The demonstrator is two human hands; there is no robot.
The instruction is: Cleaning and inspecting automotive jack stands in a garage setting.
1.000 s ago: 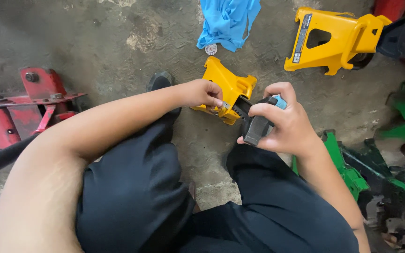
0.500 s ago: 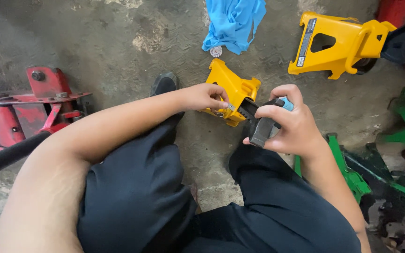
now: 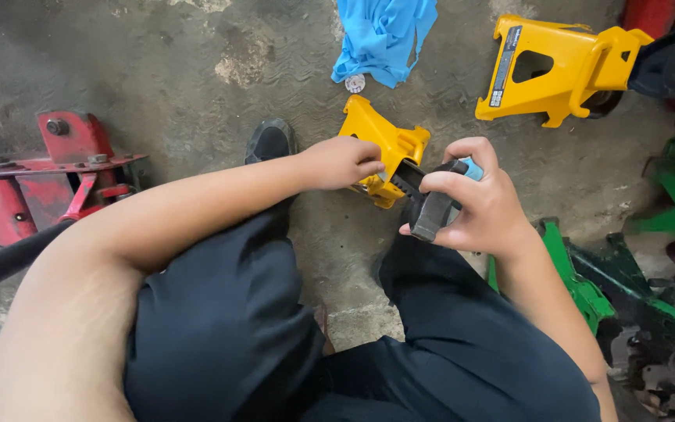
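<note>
Small yellow jack stand between my two hands on the concrete floor.

The small yellow jack stand [image 3: 376,141] lies on the floor [image 3: 158,62] just past my knees; my left hand [image 3: 341,162] rests on its near side, fingers [image 3: 369,168] curled together against it. Just right of the stand, my right hand [image 3: 474,199] is clamped around a black handle [image 3: 431,211] touching the stand's edge. Beyond the stand lies a blue cloth [image 3: 384,35]; a larger yellow stand [image 3: 556,70] is farther right.
</note>
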